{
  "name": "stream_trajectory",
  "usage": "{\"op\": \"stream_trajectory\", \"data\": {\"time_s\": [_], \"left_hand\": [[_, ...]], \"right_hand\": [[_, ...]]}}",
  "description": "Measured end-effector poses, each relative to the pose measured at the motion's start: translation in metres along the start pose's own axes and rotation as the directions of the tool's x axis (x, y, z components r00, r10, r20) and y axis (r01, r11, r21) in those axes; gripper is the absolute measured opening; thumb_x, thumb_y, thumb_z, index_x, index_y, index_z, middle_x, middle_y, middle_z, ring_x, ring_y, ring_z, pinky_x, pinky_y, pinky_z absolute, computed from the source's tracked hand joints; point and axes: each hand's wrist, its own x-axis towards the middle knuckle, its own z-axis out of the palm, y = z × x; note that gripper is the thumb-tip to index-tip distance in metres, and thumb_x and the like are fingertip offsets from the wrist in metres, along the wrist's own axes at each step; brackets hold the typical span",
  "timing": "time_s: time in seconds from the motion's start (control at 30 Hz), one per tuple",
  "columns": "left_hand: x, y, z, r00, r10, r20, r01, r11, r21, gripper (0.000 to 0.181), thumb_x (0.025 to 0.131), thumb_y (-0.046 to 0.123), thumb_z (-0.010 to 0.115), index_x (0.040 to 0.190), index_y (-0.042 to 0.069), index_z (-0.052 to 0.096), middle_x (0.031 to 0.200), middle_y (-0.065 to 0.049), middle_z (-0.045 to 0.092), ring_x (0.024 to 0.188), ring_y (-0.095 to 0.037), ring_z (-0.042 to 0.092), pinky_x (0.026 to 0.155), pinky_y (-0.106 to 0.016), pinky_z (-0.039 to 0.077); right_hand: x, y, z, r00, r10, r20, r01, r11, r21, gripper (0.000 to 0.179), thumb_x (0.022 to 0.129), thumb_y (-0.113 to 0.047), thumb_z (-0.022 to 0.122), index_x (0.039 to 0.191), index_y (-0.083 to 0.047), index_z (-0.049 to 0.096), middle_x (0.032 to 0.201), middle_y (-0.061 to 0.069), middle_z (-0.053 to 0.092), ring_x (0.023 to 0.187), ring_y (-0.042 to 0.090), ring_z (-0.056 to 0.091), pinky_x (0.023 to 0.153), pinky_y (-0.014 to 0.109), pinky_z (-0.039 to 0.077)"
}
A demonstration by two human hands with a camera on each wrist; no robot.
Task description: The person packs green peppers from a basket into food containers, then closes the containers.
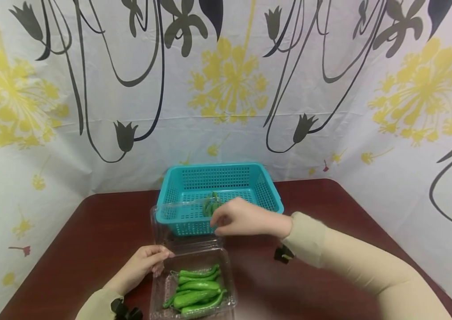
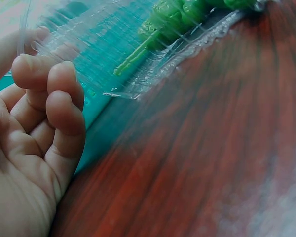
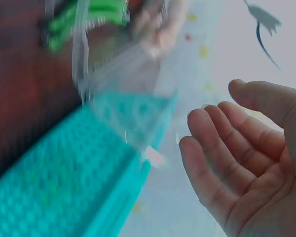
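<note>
A clear plastic clamshell box [image 1: 231,271] stands with its lid raised, and the lid overlaps the basket's front in the head view. Several long green peppers [image 1: 198,295] lie in its lower half. At the box's left side, close to the hinge, my left hand [image 1: 146,262] pinches the plastic edge between thumb and fingers; its other fingers curl inward [image 2: 64,98]. My right hand [image 1: 242,218] is raised over the front rim of a turquoise basket [image 1: 274,195], holding nothing. Its fingers are relaxed in the right wrist view, with the palm [image 3: 261,207] bare.
More green peppers [image 1: 212,205] sit inside the basket, seen partly through the clear lid. The dark red-brown table [image 1: 110,226] carries everything. Patterned white cloth [image 1: 226,133] hangs just behind the basket and along both sides.
</note>
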Motion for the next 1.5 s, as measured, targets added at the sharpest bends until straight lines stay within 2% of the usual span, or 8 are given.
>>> {"op": "stream_trajectory", "data": {"time_s": [0.2, 0.37, 0.57, 0.8, 0.9, 1.07, 1.23, 1.5], "left_hand": [[-0.001, 0.002, -0.002, 0.999, -0.033, -0.020, 0.033, 0.999, 0.013, 0.032, 0.101, 0.025, 0.053, 0.110, -0.002, 0.068, 0.060, 0.007, 0.047, 0.057, -0.007, 0.047, 0.059, -0.027, 0.046], [-0.001, 0.000, -0.002, 0.999, -0.034, -0.017, 0.034, 0.999, 0.001, 0.031, 0.101, 0.024, 0.053, 0.110, -0.001, 0.068, 0.061, 0.008, 0.048, 0.056, -0.007, 0.048, 0.059, -0.026, 0.046], [-0.001, -0.004, 0.000, 1.000, -0.018, 0.003, 0.018, 1.000, -0.019, 0.029, 0.102, 0.022, 0.051, 0.110, 0.000, 0.068, 0.060, 0.008, 0.049, 0.056, -0.006, 0.049, 0.058, -0.026, 0.047], [-0.002, -0.003, 0.001, 1.000, -0.009, -0.011, 0.009, 1.000, -0.004, 0.029, 0.101, 0.023, 0.053, 0.108, -0.001, 0.068, 0.060, 0.007, 0.048, 0.055, -0.007, 0.048, 0.059, -0.027, 0.047], [-0.001, -0.001, 0.000, 1.000, -0.004, -0.021, 0.004, 1.000, 0.007, 0.031, 0.101, 0.022, 0.054, 0.109, -0.006, 0.067, 0.060, 0.006, 0.048, 0.056, -0.007, 0.049, 0.059, -0.028, 0.048], [-0.001, 0.002, 0.000, 0.999, -0.002, -0.033, 0.002, 1.000, 0.013, 0.034, 0.100, 0.022, 0.054, 0.110, -0.009, 0.065, 0.059, 0.005, 0.047, 0.056, -0.008, 0.049, 0.060, -0.028, 0.048], [-0.001, 0.001, -0.001, 1.000, -0.001, -0.031, 0.001, 1.000, 0.002, 0.031, 0.101, 0.022, 0.054, 0.108, -0.006, 0.066, 0.059, 0.005, 0.047, 0.055, -0.008, 0.048, 0.059, -0.028, 0.048], [-0.001, -0.003, -0.002, 1.000, 0.007, -0.015, -0.007, 1.000, -0.007, 0.030, 0.101, 0.020, 0.053, 0.108, -0.006, 0.066, 0.058, 0.007, 0.047, 0.055, -0.007, 0.048, 0.058, -0.026, 0.047]], "right_hand": [[0.004, 0.034, -0.031, 0.990, 0.136, -0.039, -0.136, 0.991, -0.010, 0.013, 0.091, -0.016, 0.068, 0.102, -0.013, 0.073, 0.089, -0.008, 0.068, 0.078, 0.003, 0.062, 0.068, 0.025, 0.051], [0.020, 0.067, -0.044, 0.963, 0.269, -0.012, -0.269, 0.963, 0.002, 0.016, 0.092, -0.017, 0.067, 0.105, -0.009, 0.072, 0.085, -0.001, 0.069, 0.071, 0.013, 0.065, 0.066, 0.029, 0.052], [0.043, 0.094, -0.053, 0.887, 0.448, 0.110, -0.449, 0.894, -0.014, 0.022, 0.092, -0.022, 0.067, 0.108, -0.008, 0.072, 0.095, 0.004, 0.069, 0.074, 0.018, 0.067, 0.068, 0.034, 0.054], [0.062, 0.110, -0.055, 0.796, 0.561, 0.225, -0.575, 0.818, -0.007, 0.027, 0.094, -0.027, 0.065, 0.112, -0.008, 0.072, 0.113, 0.016, 0.066, 0.091, 0.026, 0.067, 0.079, 0.042, 0.054], [0.069, 0.113, -0.052, 0.763, 0.595, 0.253, -0.612, 0.791, -0.017, 0.031, 0.093, -0.031, 0.066, 0.112, -0.007, 0.071, 0.112, 0.016, 0.067, 0.098, 0.030, 0.066, 0.081, 0.041, 0.053], [0.081, 0.119, -0.044, 0.702, 0.671, 0.239, -0.677, 0.733, -0.069, 0.036, 0.091, -0.034, 0.069, 0.111, -0.003, 0.069, 0.100, 0.011, 0.069, 0.096, 0.029, 0.067, 0.079, 0.041, 0.054], [0.091, 0.125, -0.033, 0.646, 0.733, 0.214, -0.729, 0.675, -0.113, 0.057, 0.087, -0.039, 0.072, 0.128, -0.003, 0.056, 0.102, 0.012, 0.068, 0.094, 0.029, 0.067, 0.069, 0.034, 0.054], [0.100, 0.139, -0.019, 0.594, 0.763, 0.255, -0.759, 0.636, -0.135, 0.099, 0.083, -0.041, 0.076, 0.155, -0.007, 0.017, 0.108, 0.015, 0.064, 0.090, 0.026, 0.067, 0.068, 0.033, 0.054]]}}
